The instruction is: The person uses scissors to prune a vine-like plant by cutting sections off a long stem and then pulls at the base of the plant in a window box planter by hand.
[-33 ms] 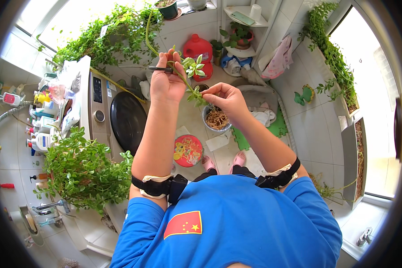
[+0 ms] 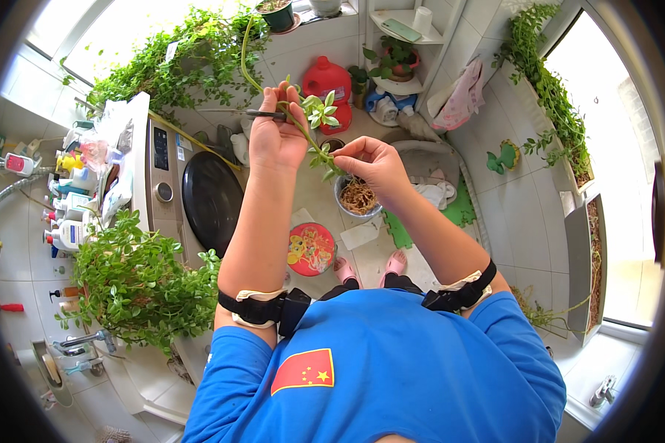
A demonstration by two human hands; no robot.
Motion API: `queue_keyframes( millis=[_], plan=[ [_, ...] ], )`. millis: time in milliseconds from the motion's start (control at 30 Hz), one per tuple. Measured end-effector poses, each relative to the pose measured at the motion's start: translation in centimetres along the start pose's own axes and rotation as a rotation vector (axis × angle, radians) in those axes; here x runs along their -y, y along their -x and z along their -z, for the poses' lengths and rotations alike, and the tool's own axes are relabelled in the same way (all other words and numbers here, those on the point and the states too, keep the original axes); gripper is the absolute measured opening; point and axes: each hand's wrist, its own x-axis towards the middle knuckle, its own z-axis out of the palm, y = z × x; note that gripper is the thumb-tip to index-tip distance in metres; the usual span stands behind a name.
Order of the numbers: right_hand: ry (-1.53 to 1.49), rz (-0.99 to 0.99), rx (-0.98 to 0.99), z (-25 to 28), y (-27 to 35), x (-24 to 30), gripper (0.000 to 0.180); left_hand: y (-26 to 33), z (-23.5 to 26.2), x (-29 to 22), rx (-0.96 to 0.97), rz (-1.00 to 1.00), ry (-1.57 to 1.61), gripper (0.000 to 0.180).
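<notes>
Head view: left hand grips a long green leafy stem, black-handled metal scissors lying crosswise in it; the stem slants down rightward to the right hand, whose fingertips pinch its lower part.

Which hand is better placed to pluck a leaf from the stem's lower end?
Probably the right hand: it pinches the leafy green stem near that end, while the left hand grips farther up, along with black-handled scissors.
</notes>
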Motion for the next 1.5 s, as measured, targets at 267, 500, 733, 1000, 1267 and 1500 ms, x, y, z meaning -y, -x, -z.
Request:
queue_keyframes(
  millis=[267, 500, 733, 1000, 1267, 1500],
  plan=[
    [0.150, 0.010, -0.096, -0.1, -0.4, -0.3, 0.012, -0.3, 0.2, 0.7, -0.063, -0.035, -0.014, 0.017],
    [0.461, 0.105, -0.141, 0.1, -0.1, -0.3, 0.016, -0.2, 0.3, 0.9, -0.089, -0.120, -0.054, 0.018],
    [0.385, 0.009, -0.078, -0.1, -0.4, -0.2, 0.019, -0.1, 0.1, 1.2, -0.079, -0.117, -0.051, 0.020],
    [0.139, -0.118, 0.010, 0.7, -0.7, -0.8, 0.014, 0.0, 0.6, 0.7, -0.096, -0.131, -0.044, 0.020],
    [1.214, 0.391, -0.204, 4.1, -4.5, -3.2, 0.021, -0.6, 2.0, 1.0, -0.158, -0.058, -0.261, 0.016],
    [0.238, 0.018, -0.169, 4.2, -2.6, 1.3, 0.025, 0.2, 4.2, 4.7, 0.119, 0.163, -1.032, 0.011]
  ],
)
